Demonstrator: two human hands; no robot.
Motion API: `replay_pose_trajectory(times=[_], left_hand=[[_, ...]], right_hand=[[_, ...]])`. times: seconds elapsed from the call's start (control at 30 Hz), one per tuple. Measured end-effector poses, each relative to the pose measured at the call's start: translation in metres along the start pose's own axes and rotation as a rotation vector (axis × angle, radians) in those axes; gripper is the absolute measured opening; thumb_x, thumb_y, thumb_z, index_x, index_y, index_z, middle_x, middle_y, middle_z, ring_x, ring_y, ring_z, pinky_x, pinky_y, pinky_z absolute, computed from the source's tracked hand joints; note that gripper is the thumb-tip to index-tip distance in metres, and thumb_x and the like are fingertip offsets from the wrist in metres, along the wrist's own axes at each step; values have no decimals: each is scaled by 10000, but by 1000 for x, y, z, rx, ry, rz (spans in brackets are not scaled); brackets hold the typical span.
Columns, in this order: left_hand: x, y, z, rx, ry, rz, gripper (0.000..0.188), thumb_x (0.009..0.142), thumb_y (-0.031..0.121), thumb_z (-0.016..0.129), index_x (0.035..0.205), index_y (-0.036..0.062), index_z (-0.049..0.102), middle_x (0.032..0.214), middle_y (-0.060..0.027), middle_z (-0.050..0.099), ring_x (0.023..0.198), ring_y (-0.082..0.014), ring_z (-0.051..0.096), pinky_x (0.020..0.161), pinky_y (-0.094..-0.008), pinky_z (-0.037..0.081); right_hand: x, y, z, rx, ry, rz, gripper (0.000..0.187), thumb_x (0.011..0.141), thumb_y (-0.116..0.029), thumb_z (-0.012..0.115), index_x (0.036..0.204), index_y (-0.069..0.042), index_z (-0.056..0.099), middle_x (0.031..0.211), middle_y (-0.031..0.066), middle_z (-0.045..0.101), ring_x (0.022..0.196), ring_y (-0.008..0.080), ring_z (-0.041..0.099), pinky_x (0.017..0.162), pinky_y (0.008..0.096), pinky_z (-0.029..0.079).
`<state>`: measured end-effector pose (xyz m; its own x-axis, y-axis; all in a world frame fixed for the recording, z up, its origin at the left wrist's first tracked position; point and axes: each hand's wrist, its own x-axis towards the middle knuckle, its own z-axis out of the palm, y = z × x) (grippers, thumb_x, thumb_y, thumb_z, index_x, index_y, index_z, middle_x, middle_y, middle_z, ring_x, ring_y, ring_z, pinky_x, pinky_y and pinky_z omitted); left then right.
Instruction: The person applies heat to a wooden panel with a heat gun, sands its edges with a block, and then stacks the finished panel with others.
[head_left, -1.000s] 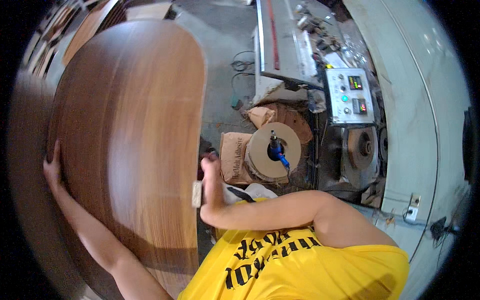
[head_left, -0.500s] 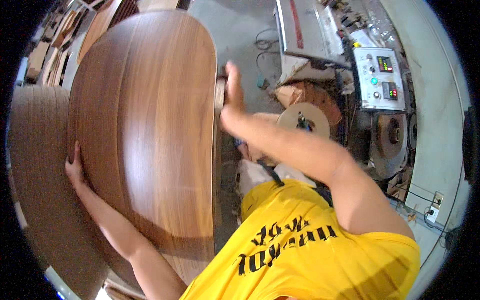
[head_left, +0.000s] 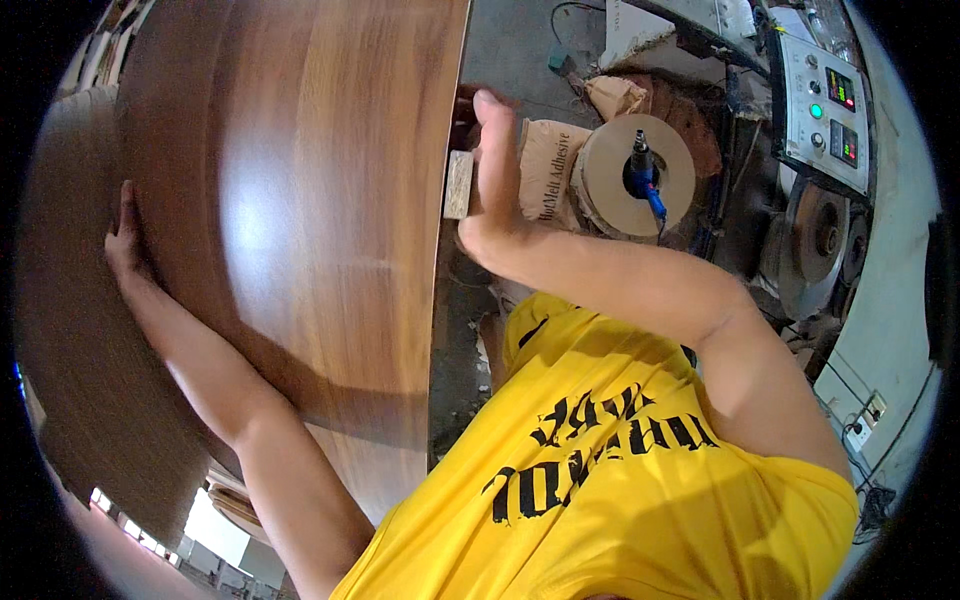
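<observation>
A large brown wood-grain panel (head_left: 330,200) with a glossy face fills the left and middle of the view, its straight edge toward my right side. My left hand (head_left: 126,245) holds the panel's left side, thumb stretched along it and the other fingers mostly hidden. At the right edge, my right hand (head_left: 492,175) is closed, its fingers curled in toward the panel and partly hidden in shadow. Against that palm, the pale end of a wooden block (head_left: 458,185) juts out beside the panel's edge.
Left of the panel stands a tall curved stack of brown boards (head_left: 70,300). To the right are a paper sack (head_left: 553,175), a tape roll (head_left: 600,200) with a blue-handled tool (head_left: 645,170), a control box (head_left: 822,110) with lit displays, and further rolls (head_left: 815,235).
The panel looks larger and nearer, and its rounded far end has left the view. Both hands keep their hold. The block's end shows more clearly, and the surroundings have shifted in view.
</observation>
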<state>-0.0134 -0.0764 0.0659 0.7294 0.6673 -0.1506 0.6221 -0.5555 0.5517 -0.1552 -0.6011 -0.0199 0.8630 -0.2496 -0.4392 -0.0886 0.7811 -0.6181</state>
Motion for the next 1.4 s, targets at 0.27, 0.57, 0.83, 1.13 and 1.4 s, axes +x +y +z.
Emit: replay_pose_trajectory(times=[0.27, 0.57, 0.83, 1.13, 1.4], left_hand=[[11, -18, 4, -56, -11, 77, 1490, 775, 794, 940, 1718, -172, 311, 1684, -297, 550, 1512, -447, 582, 1265, -555, 474], [24, -31, 5, -25, 6, 69, 1439, 809, 810, 903, 1722, -149, 339, 1666, -288, 577, 1512, -443, 581, 1268, -550, 465], [43, -46, 0, -25, -28, 204, 1318, 846, 834, 852, 1696, -92, 458, 1654, -275, 600, 1510, -411, 589, 1258, -519, 468], [37, -50, -1, 30, 7, 193, 1277, 851, 816, 866, 1679, -83, 493, 1654, -273, 603, 1492, -416, 609, 1234, -515, 478], [45, -64, 8, 235, 198, 141, 1281, 858, 896, 781, 1674, -54, 513, 1666, -278, 589, 1521, -440, 581, 1267, -519, 447]], right_hand=[[-77, 27, -17, -292, 6, -192, 310, 1128, -235, 517, 1377, -54, 552, 1274, 109, 570, 1190, 239, 523, 1135, 421, 421], [-113, 39, -23, -489, 159, 53, 396, 1147, -360, 504, 1421, -77, 547, 1266, 144, 578, 1218, 269, 576, 1126, 408, 444], [67, -85, -133, 13, 143, 565, 641, 1089, -703, 495, 964, -140, 775, 861, 48, 734, 702, 236, 617, 649, 402, 502], [133, -93, -191, -101, 358, 790, 750, 1143, -801, 384, 1012, -124, 680, 778, 30, 620, 637, 203, 572, 561, 429, 514], [329, -285, -186, -89, 239, 136, 348, 1071, -275, 796, 1336, -57, 738, 1255, 93, 804, 1129, 291, 782, 991, 467, 652]])
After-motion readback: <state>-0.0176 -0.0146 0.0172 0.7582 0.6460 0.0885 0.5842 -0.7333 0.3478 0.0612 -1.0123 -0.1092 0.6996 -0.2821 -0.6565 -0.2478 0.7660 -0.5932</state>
